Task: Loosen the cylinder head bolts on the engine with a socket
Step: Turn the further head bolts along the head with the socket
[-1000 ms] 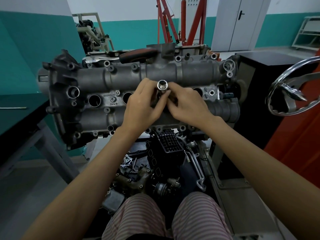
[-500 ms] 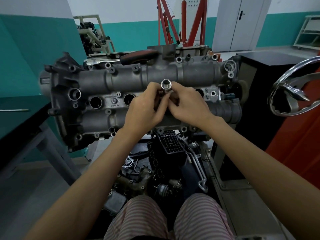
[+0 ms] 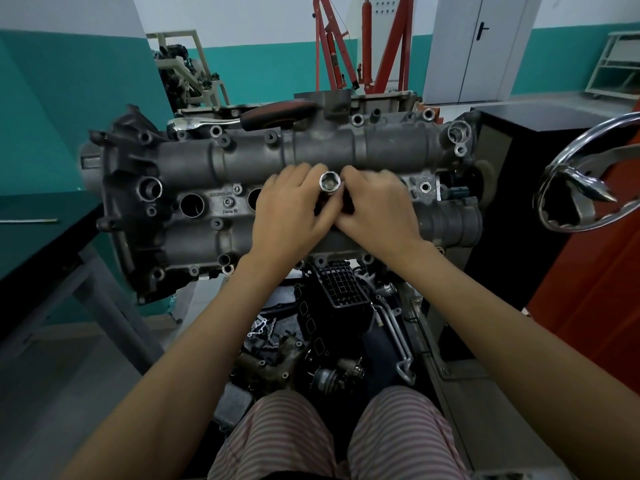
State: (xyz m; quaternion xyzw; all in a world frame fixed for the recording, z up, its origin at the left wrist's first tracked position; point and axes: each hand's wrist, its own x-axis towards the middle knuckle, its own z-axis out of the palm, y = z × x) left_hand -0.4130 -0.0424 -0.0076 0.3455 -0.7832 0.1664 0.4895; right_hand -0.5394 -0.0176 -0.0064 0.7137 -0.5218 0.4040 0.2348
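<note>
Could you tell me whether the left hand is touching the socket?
Touching: the head view shows the left hand with its fingers wrapped against the socket.

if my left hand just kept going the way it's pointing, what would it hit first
Probably the upper cam housing of the engine, just beyond the fingertips of your left hand, which grips the socket. The ratchet lies further back. Depth is unclear.

The only lettering in view stands on the grey cam cover (image 3: pixel 311 147) of the engine, on the flat between its two open round bores left of the hands. A small raised line there reads roughly "Ferra 10" (image 3: pixel 229 211), though the characters are too blurred to be sure. Above it runs a longer stamped line (image 3: pixel 220 194) of letters or digits that is too small and soft to read.
</note>
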